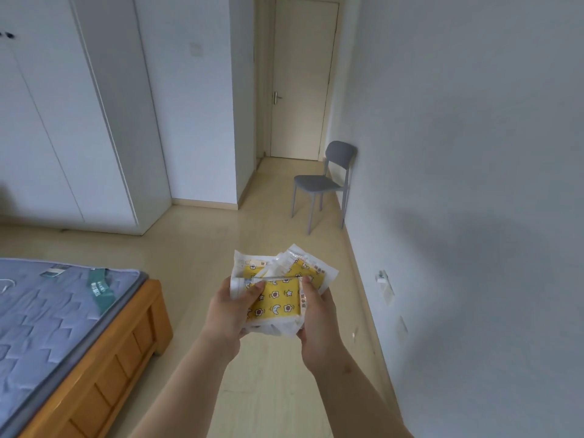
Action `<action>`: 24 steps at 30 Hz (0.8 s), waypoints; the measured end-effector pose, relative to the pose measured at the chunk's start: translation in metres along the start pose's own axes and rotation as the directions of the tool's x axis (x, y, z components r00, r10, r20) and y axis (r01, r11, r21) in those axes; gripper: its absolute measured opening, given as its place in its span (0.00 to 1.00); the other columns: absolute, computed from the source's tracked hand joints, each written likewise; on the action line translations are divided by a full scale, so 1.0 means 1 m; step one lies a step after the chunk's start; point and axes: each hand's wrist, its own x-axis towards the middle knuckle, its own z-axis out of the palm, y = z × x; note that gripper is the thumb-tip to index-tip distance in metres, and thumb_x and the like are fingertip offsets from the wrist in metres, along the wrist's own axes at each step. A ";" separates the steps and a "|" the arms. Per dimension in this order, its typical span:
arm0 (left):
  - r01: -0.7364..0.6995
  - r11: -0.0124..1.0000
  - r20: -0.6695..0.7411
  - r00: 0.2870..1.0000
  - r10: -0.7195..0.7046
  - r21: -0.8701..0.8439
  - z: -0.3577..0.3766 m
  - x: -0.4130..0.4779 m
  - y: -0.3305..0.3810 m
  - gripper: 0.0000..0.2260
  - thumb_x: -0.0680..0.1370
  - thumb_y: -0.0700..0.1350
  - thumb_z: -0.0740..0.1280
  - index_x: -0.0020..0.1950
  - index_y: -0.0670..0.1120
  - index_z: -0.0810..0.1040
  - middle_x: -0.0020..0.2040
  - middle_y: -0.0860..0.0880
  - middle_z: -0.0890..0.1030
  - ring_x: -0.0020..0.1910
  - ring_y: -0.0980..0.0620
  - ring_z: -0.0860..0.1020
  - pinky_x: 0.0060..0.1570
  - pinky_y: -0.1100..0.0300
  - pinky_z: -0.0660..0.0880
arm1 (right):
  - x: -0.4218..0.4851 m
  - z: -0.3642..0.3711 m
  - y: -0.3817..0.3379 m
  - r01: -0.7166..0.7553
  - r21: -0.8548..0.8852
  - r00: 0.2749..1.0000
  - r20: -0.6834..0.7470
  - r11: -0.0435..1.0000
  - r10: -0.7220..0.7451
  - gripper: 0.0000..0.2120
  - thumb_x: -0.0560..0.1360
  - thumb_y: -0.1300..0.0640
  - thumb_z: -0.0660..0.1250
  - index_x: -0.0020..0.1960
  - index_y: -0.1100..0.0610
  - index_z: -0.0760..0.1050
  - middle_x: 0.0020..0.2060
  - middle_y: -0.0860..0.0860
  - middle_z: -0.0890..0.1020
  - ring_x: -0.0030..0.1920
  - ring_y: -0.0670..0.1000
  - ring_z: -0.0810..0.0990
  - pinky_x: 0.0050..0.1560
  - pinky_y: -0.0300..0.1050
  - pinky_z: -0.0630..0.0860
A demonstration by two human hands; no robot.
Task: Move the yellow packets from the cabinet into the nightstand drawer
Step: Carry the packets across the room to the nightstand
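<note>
A stack of several yellow packets with white borders and star and moon prints is held in front of me above the floor. My left hand grips the stack's left side, thumb across the top packet. My right hand grips its right side, thumb on top. The white cabinet stands at the left with its doors closed. No nightstand or drawer is in view.
A wooden bed frame with a blue-grey mattress fills the lower left. A grey chair stands against the right wall. A closed door ends the corridor ahead. Pale floor runs between bed and wall.
</note>
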 end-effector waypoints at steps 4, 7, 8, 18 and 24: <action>0.020 1.000 -0.034 0.999 -0.020 0.003 0.002 0.081 0.026 0.10 0.76 0.43 0.69 0.56 0.49 0.75 0.51 0.45 0.82 0.50 0.42 0.81 0.51 0.45 0.78 | 0.081 0.035 -0.006 -0.036 0.009 0.999 0.002 0.999 0.036 0.05 0.80 0.53 0.61 0.53 0.47 0.75 0.51 0.52 0.83 0.50 0.55 0.83 0.53 0.54 0.78; 0.033 0.999 -0.070 0.997 -0.032 0.005 0.001 0.139 0.039 0.08 0.76 0.42 0.69 0.53 0.49 0.75 0.51 0.44 0.82 0.50 0.42 0.81 0.51 0.45 0.78 | 0.139 0.059 -0.005 -0.084 0.001 0.996 0.007 0.996 0.084 0.06 0.79 0.53 0.61 0.53 0.47 0.75 0.51 0.53 0.83 0.51 0.56 0.82 0.55 0.56 0.78; 0.033 0.999 -0.084 0.996 -0.032 0.010 0.001 0.158 0.043 0.06 0.76 0.42 0.69 0.51 0.50 0.75 0.51 0.44 0.82 0.49 0.42 0.81 0.51 0.44 0.78 | 0.159 0.067 -0.005 -0.091 -0.006 0.996 0.017 0.996 0.091 0.05 0.79 0.53 0.60 0.53 0.47 0.75 0.50 0.52 0.83 0.51 0.55 0.82 0.55 0.55 0.78; -0.026 1.000 -0.174 0.984 0.026 0.004 0.021 0.410 0.101 0.06 0.76 0.42 0.68 0.52 0.48 0.76 0.49 0.44 0.82 0.46 0.43 0.81 0.46 0.48 0.78 | 0.418 0.153 -0.030 -0.122 -0.040 0.984 0.129 0.992 0.126 0.04 0.79 0.53 0.61 0.51 0.47 0.74 0.47 0.51 0.83 0.44 0.51 0.83 0.43 0.48 0.80; 0.008 0.998 -0.275 0.961 -0.024 -0.058 0.015 0.546 0.130 0.06 0.76 0.42 0.69 0.51 0.48 0.76 0.51 0.43 0.82 0.50 0.42 0.81 0.49 0.46 0.78 | 0.554 0.216 -0.033 -0.178 -0.157 0.970 0.140 0.971 0.201 0.04 0.79 0.52 0.61 0.49 0.47 0.74 0.45 0.50 0.83 0.42 0.50 0.82 0.46 0.48 0.79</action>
